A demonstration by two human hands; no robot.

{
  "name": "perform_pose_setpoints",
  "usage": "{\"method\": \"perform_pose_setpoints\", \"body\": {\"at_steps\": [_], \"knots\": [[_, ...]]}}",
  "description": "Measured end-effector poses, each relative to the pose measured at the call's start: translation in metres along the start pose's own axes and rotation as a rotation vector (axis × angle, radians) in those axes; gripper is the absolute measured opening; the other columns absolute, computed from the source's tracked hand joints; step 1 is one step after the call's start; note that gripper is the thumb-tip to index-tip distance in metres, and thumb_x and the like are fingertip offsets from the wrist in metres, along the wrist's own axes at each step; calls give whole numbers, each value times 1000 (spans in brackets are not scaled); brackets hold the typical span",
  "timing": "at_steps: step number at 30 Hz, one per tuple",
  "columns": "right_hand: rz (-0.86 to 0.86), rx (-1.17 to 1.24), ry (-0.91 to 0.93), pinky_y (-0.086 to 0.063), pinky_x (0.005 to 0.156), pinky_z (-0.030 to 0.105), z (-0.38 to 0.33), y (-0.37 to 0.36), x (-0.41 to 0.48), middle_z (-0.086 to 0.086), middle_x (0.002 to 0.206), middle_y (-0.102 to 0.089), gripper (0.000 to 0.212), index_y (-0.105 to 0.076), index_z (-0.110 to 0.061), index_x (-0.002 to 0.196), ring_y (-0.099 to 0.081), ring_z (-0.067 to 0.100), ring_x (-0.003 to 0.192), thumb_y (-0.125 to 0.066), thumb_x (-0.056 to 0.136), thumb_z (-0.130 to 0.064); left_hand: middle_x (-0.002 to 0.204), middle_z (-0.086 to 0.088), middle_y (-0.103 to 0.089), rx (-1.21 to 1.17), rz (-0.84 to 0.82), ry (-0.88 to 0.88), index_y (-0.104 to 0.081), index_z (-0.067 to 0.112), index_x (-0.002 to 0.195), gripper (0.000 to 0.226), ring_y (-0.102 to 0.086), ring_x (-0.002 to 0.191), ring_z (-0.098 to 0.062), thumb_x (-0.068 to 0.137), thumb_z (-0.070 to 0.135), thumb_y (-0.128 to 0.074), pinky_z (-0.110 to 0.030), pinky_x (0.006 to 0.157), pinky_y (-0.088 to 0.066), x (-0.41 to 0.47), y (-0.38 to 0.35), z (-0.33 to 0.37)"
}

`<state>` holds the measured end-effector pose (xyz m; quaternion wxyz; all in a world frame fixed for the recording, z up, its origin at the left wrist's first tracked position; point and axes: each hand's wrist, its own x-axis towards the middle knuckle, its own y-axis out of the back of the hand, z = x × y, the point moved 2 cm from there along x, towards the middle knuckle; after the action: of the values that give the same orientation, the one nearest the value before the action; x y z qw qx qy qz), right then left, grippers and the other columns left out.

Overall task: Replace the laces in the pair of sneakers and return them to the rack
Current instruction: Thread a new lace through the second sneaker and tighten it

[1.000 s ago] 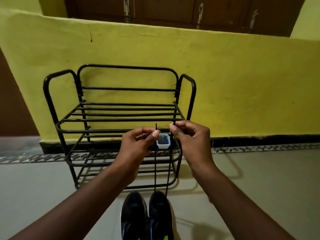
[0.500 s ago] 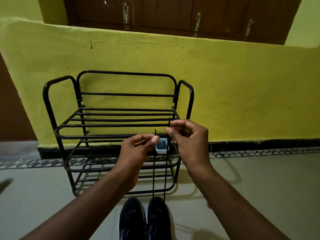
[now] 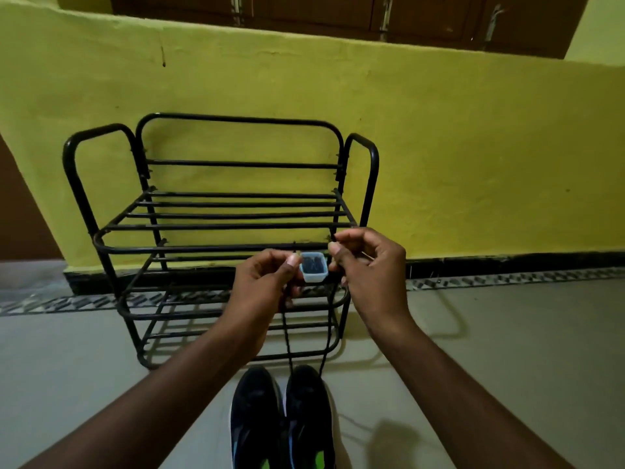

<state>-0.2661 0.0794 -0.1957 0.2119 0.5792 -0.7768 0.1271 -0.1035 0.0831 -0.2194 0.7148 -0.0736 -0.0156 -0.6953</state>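
Note:
Two dark sneakers stand side by side on the floor at the bottom centre, the left sneaker [image 3: 254, 418] beside the right sneaker [image 3: 310, 414]. A black lace [image 3: 288, 346] runs up from the right sneaker in two taut strands. My left hand [image 3: 267, 289] pinches one lace end between thumb and fingers. My right hand [image 3: 368, 265] pinches the other end, slightly higher. Both hands hover in front of the black metal shoe rack [image 3: 216, 247], whose shelves hold no shoes.
A small pale blue tub [image 3: 314, 270] with dark contents sits on the rack's middle shelf, between my hands. The rack stands against a yellow low wall [image 3: 473, 147] with a black skirting. Brown cabinet doors [image 3: 338, 11] show above. Grey floor spreads on both sides.
Both hands have stayed at the lace ends with hardly any shift. The camera has tipped slightly, so the rack and sneakers sit a little lower in view.

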Motion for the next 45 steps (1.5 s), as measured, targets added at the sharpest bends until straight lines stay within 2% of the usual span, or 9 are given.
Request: {"method": "perform_pose_setpoints", "body": {"at_steps": [3, 9, 15, 19, 24, 29, 33, 40, 45], "knots": [[-11, -134, 26, -55, 67, 19, 29, -1, -5, -5, 86, -73, 7, -73, -16, 96, -69, 5, 77, -72, 92, -10, 74, 1, -69, 177, -1, -54, -70, 11, 97, 12, -56, 55, 1, 99, 19, -61, -15, 52, -41, 7, 2, -24], [-83, -245, -42, -48, 62, 24, 103, -7, -32, -7, 80, -63, 10, -62, -17, 101, -60, 7, 73, -62, 96, -8, 78, -1, -72, 535, -25, -92, -59, 22, 99, 9, -68, 65, -3, 98, 14, -63, -20, 58, -48, 27, 9, -109], [-257, -436, -244, -43, 65, 9, 196, 1, -82, -6, 86, -67, 16, -67, -16, 88, -60, 1, 79, -61, 93, -1, 86, 5, -70, 1007, -390, 54, -58, 37, 82, 34, -67, 80, -10, 91, 4, -57, -39, 73, -60, 34, 19, -209], [-316, -527, -434, -47, 69, 13, 240, 1, -125, -5, 83, -69, 10, -72, -19, 88, -63, 1, 75, -75, 83, -10, 98, 5, -67, 1188, -522, 142, -64, 31, 92, 13, -65, 96, -16, 87, 23, -73, -36, 80, -55, 29, 27, -247], [-352, -578, -485, -46, 73, 7, 261, -6, -156, -6, 97, -64, 28, -71, -23, 103, -62, 3, 83, -82, 78, -27, 100, 0, -69, 1179, -490, 159, -65, 26, 97, 11, -67, 94, -21, 88, 28, -72, -41, 83, -57, 25, 24, -264], [-279, -594, -409, -53, 88, 26, 261, -14, -174, -6, 108, -58, 30, -68, -20, 116, -62, 8, 96, -73, 87, -27, 100, 4, -54, 1225, -521, 93, -72, 21, 105, 16, -61, 101, -21, 94, 19, -61, -31, 77, -47, 29, 24, -267], [-304, -597, -404, -51, 92, 26, 264, -14, -180, -4, 118, -55, 33, -64, -22, 123, -59, 12, 107, -68, 91, -25, 113, -6, -53, 1312, -616, 120, -74, 17, 114, 28, -59, 108, -27, 92, 13, -58, -39, 84, -53, 29, 20, -257], [-180, -436, -430, -53, 79, 14, 260, -5, -167, -8, 101, -65, 29, -73, -22, 108, -63, -1, 89, -81, 83, -33, 116, 1, -71, 1152, -526, 186, -77, 25, 113, 41, -67, 103, -15, 90, 0, -53, -26, 87, -54, 32, 29, -251], [-33, -288, -404, -60, 77, 34, 236, 3, -139, -7, 87, -72, 17, -70, -30, 89, -70, 6, 80, -72, 92, -13, 104, 7, -74, 937, -344, 75, -75, 18, 112, 40, -65, 90, 4, 93, -8, -52, -27, 89, -59, 28, 32, -216]]}}
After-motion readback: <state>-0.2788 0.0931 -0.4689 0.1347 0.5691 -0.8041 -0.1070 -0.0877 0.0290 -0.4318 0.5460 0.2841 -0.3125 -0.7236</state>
